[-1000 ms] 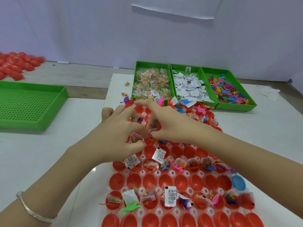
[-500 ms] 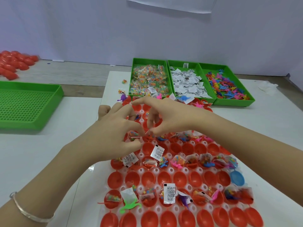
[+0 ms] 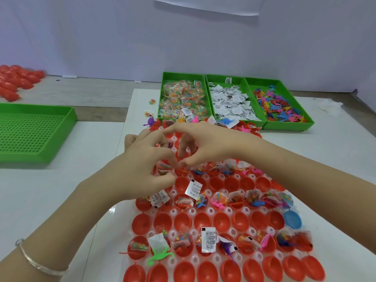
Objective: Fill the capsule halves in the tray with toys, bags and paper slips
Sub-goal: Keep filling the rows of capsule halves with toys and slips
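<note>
1. done, as i read it: two near rows of capsule halves (image 3: 184, 246) in the tray (image 3: 210, 210) hold toys (image 3: 160, 256), bags (image 3: 252, 197) and paper slips (image 3: 208, 239).
2. left: the rows between (image 3: 183, 220) are empty.
3. in hand: left hand (image 3: 146, 165) pinches a small bag (image 3: 164, 169) at a mid-tray half; right hand (image 3: 205, 147) is curled tip-down beside it, and i cannot tell what it holds.

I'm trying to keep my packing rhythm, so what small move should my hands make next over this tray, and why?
Probably push the bag down into the red half under your fingertips, then let go. Your left hand and right hand meet right over it, and the bag shows between your left fingers. Whether it is pinched is unclear.
</note>
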